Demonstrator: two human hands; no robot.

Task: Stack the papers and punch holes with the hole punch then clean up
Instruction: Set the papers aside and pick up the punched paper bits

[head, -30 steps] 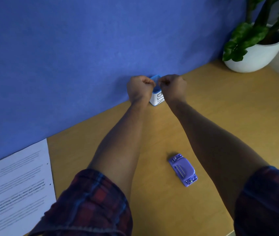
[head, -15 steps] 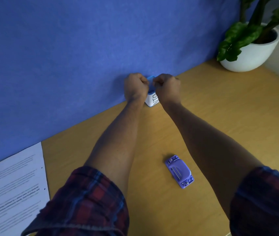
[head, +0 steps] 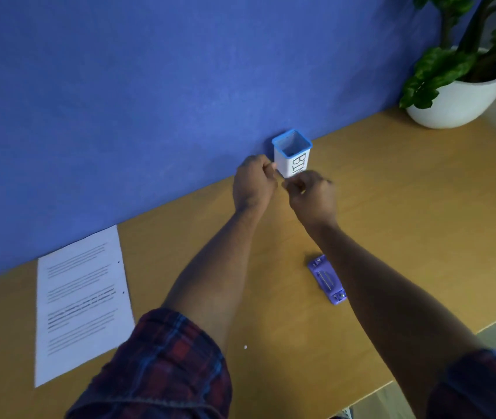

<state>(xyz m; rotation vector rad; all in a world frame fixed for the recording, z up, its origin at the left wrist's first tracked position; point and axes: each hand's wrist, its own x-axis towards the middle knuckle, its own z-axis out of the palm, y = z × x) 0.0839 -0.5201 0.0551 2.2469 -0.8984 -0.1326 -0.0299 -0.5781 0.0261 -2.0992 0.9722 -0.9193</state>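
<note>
A small white bin (head: 293,158) with a blue rim and black lettering stands against the blue partition. Just in front of it, my left hand (head: 252,186) and my right hand (head: 313,198) are close together with curled, pinched fingers. I cannot make out anything held between them. My left fingertips are beside the bin's left wall. The purple hole punch (head: 327,279) lies on the wooden desk (head: 422,207), partly behind my right forearm. The stack of printed papers (head: 80,297) lies at the left, with two punched holes along its right edge.
A white pot with a green plant (head: 458,95) stands at the back right corner. The blue partition (head: 119,116) runs along the desk's far edge. A tiny white paper dot (head: 245,346) lies near the desk's front, which drops off at the lower right.
Both hands were over the bin's rim and hid its top. They have drawn back toward me and lower, so the bin's open top now shows.
</note>
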